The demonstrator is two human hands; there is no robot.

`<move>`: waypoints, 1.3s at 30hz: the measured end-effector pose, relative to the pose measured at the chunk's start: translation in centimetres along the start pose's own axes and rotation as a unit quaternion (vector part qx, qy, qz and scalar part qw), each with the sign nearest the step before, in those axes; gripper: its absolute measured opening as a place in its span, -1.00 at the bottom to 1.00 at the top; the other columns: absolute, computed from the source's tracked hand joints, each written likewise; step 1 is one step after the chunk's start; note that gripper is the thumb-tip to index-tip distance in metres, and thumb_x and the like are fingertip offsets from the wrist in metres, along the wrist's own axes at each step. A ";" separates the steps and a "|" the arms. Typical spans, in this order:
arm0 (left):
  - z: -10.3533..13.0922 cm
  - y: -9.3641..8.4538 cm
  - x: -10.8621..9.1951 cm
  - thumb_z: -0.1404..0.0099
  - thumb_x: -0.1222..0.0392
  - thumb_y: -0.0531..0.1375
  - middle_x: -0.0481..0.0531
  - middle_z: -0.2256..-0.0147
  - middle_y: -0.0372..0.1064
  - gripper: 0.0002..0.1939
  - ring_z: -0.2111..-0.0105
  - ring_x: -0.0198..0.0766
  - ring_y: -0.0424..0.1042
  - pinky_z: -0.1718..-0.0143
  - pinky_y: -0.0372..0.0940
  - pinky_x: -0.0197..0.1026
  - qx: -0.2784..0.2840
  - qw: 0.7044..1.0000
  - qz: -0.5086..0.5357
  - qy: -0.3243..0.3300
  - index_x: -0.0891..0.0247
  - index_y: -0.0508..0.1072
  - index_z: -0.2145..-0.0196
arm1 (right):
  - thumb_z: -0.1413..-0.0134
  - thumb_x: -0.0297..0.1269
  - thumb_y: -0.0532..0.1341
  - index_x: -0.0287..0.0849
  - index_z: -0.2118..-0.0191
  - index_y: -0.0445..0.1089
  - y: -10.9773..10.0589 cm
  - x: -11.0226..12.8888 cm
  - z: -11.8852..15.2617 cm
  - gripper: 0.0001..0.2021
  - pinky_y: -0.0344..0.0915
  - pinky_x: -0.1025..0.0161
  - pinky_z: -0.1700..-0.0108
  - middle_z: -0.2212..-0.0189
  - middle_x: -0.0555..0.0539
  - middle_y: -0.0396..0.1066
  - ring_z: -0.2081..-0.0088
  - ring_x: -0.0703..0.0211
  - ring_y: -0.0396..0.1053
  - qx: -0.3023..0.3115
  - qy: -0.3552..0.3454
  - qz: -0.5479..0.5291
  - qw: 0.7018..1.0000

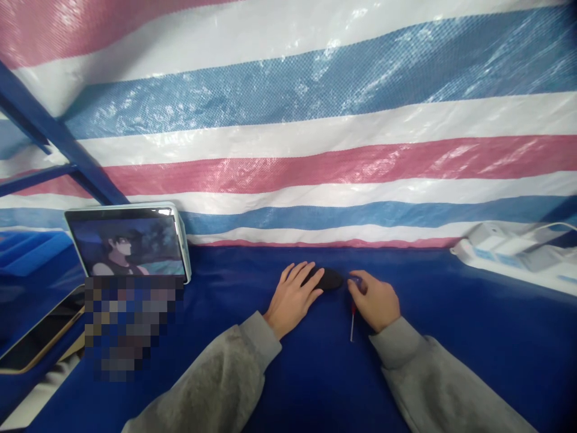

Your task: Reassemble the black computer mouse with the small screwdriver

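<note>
On the blue table surface lies a black oval object, like a computer mouse. My left hand rests over its left end with the fingers stretched and slightly apart. Just right of it, my right hand has its thumb and fingers closed round the handle of a small screwdriver. The screwdriver's thin metal shaft points down toward the near side, with a red part below the handle. The two hands are apart.
A tablet showing an animated picture stands at the left. Nearer lies a phone, beside a blurred-out patch. A blue tray sits far left. White power strip with plugs is at right. Striped sheeting hangs behind.
</note>
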State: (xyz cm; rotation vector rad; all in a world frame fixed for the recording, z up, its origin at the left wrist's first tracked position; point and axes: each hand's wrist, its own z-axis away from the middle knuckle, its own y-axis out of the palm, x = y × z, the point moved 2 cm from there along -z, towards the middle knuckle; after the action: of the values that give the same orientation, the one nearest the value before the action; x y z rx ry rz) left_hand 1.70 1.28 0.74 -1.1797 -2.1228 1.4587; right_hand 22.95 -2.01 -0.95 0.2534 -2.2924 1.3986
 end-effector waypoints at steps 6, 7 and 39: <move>0.1 -0.1 0.0 -0.48 0.09 0.02 0.13 -0.23 0.22 -0.59 -0.25 -0.06 0.18 -0.27 0.09 0.16 0.000 1.000 0.006 0.002 0.13 0.24 -0.23 | -0.12 -0.01 0.20 -0.21 0.04 0.43 -1.3 0.7 0.1 -0.60 0.24 0.29 0.51 0.69 0.14 0.26 0.65 0.30 0.22 -0.140 0.078 -0.303 0.939; 0.1 -0.1 0.0 -0.48 0.09 0.02 0.12 -0.23 0.21 -0.59 -0.26 -0.07 0.18 -0.27 0.09 0.16 -0.002 1.000 0.009 0.002 0.13 0.24 -0.23 | -0.10 -0.02 0.24 -0.21 0.03 0.41 -1.4 0.9 0.2 -0.58 0.23 0.30 0.52 0.69 0.14 0.26 0.65 0.31 0.23 -0.157 0.096 -0.360 0.915; 0.4 -1.0 0.3 -0.44 0.19 0.10 0.06 0.10 0.50 -0.83 -0.01 -0.16 0.44 -0.09 0.26 0.00 -0.143 0.979 0.143 0.012 0.18 0.50 0.22 | 0.01 -0.11 0.36 -0.18 0.14 0.26 -1.6 2.8 1.2 -0.60 0.35 0.27 0.53 0.67 0.11 0.42 0.65 0.25 0.38 -0.203 0.132 -0.477 0.845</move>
State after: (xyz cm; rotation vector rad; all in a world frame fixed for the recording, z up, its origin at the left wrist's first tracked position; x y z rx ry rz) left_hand 0.85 1.13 1.42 -1.6576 -2.2769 1.2638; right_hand 20.76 -3.61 1.11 0.8535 -1.7257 0.3913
